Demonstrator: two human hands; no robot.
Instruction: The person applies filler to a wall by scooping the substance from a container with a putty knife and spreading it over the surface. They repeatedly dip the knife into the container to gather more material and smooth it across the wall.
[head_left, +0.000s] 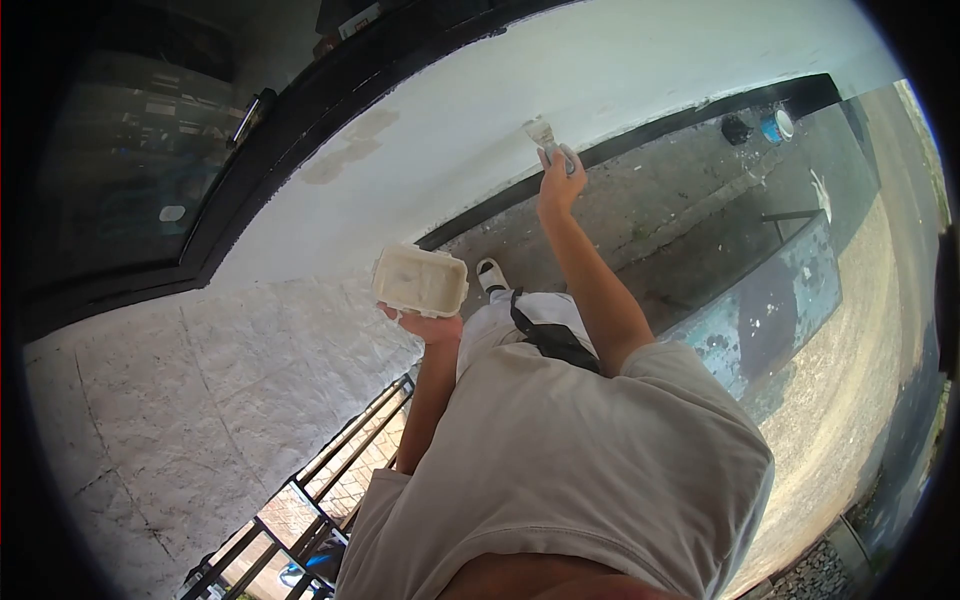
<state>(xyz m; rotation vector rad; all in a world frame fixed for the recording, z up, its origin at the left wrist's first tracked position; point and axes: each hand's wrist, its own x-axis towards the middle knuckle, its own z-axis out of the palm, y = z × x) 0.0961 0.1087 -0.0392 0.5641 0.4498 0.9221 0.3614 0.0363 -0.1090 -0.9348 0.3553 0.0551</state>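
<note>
My right hand (558, 182) is stretched out and grips the handle of a paintbrush (543, 133). Its bristles press against the white painted wall (480, 110), just above a black band (650, 132) at the wall's base. My left hand (427, 325) holds a white rectangular paint tray (420, 280) from below, close to my body and next to the wall. The tray's inside is smeared with white paint. My white shoe (490, 273) shows just beyond the tray.
A dark window with a black frame (215, 215) sits in the wall on the left. A greyish unpainted patch (350, 150) shows near it. Small paint pots (778, 125) stand on the concrete ground far off. There is a blue low wall (775, 300) at right and a metal railing (330, 480) below.
</note>
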